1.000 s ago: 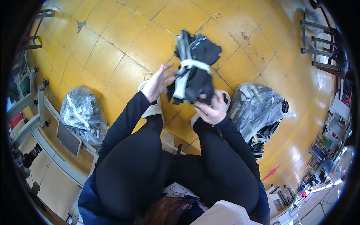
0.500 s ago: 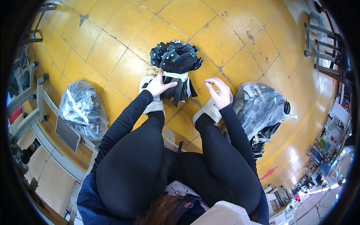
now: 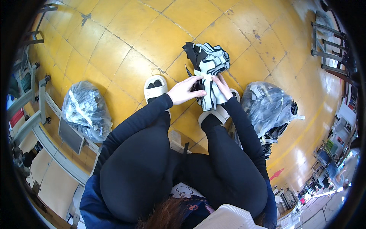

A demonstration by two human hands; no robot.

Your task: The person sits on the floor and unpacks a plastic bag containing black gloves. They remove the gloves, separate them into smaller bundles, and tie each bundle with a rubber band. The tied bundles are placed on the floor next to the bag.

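Note:
A bundle of black and white fabric pieces [image 3: 214,61] stands over the floor between my feet, nearer the right foot. A pale strip [image 3: 198,73] wraps its waist, and the pieces fan out above and below it. My left hand [image 3: 184,91] grips the bundle's left side, fingers at the strip and thumb lower down. On the other side, my right hand [image 3: 224,87] is closed round the edge near the strip, its fingertips partly hidden by the cloth.
Clear plastic bags of dark pieces sit on the yellow tiled floor [image 3: 126,34], one bag [image 3: 85,110] at left, another bag [image 3: 265,108] at right. My sandals [image 3: 155,87] flank the bundle. A metal frame [image 3: 42,95] stands at left, a dark rack [image 3: 326,49] at far right.
The bundle has turned, now showing white faces instead of mostly black, and moved right. My right hand, earlier apart from it, has taken hold; my left hand has followed rightward.

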